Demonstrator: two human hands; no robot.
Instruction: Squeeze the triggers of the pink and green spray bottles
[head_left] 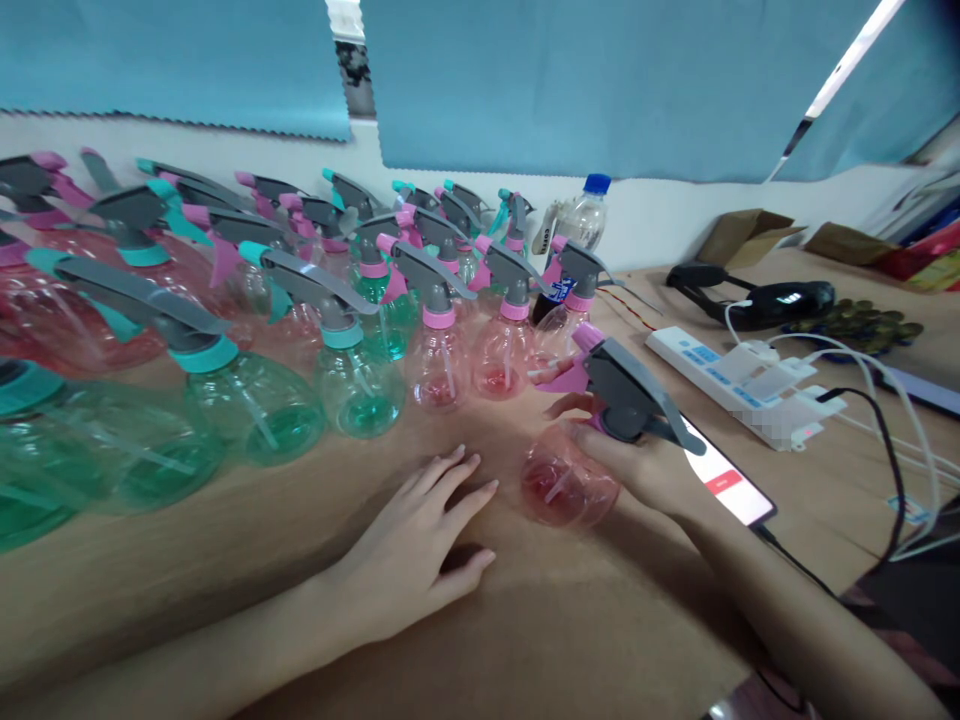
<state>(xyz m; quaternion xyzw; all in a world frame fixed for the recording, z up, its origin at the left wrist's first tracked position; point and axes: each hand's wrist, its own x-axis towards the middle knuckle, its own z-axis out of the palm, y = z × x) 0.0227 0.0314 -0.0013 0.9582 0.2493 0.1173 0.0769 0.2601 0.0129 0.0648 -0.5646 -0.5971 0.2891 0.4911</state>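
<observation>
My right hand (637, 460) is wrapped round the neck of a pink spray bottle (562, 480) with a grey and pink trigger head; the bottle tilts slightly over the tabletop. To its left, my left hand (431, 520) lies palm down with fingers spread, holding nothing. Beyond the hands stand more spray bottles in rows. Nearest are a pink bottle (504, 355), another pink bottle (439, 365) and a green bottle (360, 395) with a teal collar. Larger-looking green bottles (255, 410) stand at the left.
On the right lie a white power strip (739, 385) with plugs and cables, a lit phone (727, 475) partly behind my right wrist, and a black strapped device (750, 295). A clear bottle with a blue cap (589, 215) stands by the wall, below blue cloth (600, 90).
</observation>
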